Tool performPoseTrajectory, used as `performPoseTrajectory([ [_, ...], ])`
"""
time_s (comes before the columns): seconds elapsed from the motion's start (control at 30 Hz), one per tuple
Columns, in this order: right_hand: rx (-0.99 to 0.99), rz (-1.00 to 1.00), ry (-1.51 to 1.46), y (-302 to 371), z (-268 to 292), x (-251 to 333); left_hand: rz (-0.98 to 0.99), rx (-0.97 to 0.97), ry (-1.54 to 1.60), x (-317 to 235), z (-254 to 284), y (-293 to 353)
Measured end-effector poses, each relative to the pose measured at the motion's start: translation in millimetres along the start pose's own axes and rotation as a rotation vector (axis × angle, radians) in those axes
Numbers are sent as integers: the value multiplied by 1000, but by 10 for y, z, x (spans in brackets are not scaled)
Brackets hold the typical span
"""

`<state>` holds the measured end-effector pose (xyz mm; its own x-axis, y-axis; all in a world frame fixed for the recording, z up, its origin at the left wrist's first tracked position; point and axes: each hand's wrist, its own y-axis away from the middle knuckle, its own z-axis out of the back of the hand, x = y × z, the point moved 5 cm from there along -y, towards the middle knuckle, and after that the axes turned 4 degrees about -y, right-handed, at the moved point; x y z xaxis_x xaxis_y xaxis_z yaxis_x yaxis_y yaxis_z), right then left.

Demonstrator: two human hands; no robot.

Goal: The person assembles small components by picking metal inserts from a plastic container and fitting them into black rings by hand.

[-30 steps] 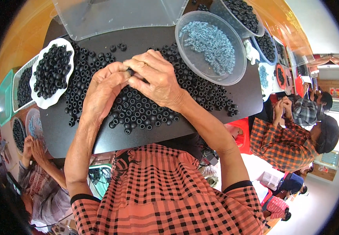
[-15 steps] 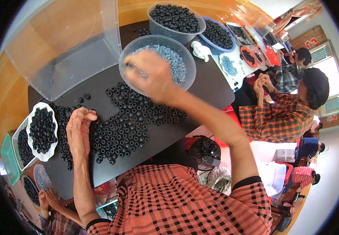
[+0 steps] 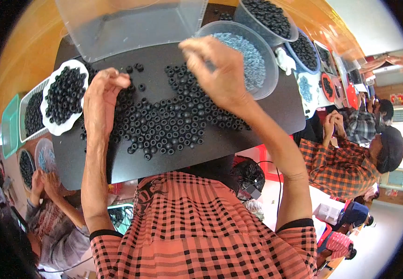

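My left hand point(image 3: 103, 97) is held above the dark table, thumb and fingers pressed together, beside a spread of black ring-shaped pieces point(image 3: 164, 123). Whatever it pinches is hidden by the fingers. Off the left side of a clear round tub point(image 3: 272, 69), my right hand point(image 3: 220, 69) hovers over the far part of that spread. Its fingers are curled in toward the thumb, and anything inside them is too small to name. Small blue-grey pieces point(image 3: 252, 56) fill the tub's bottom.
A white scalloped dish point(image 3: 55, 128) of black pieces stands at the left, next to a white basket point(image 3: 24, 100) and a green tray point(image 3: 9, 135). An empty clear bin point(image 3: 136, 32) is at the back. A second tub point(image 3: 269, 21) holds black pieces. People sit on both sides.
My right hand has come out from over the tub, leftward toward my left hand. The left hand stays pinched. The whole view has shifted, so the table appears higher and farther right.
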<state>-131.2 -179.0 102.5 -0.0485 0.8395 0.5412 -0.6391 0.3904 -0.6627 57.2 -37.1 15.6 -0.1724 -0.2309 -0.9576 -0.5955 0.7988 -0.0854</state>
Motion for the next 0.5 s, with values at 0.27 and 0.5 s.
performPoseTrajectory([
  [0.27,222,-89,-114,77,-758,-118,-34,9,85,-227,204,40],
  [0.5,289,-35,51,-120,-1181,-364,42,-9,208,-213,221,251],
])
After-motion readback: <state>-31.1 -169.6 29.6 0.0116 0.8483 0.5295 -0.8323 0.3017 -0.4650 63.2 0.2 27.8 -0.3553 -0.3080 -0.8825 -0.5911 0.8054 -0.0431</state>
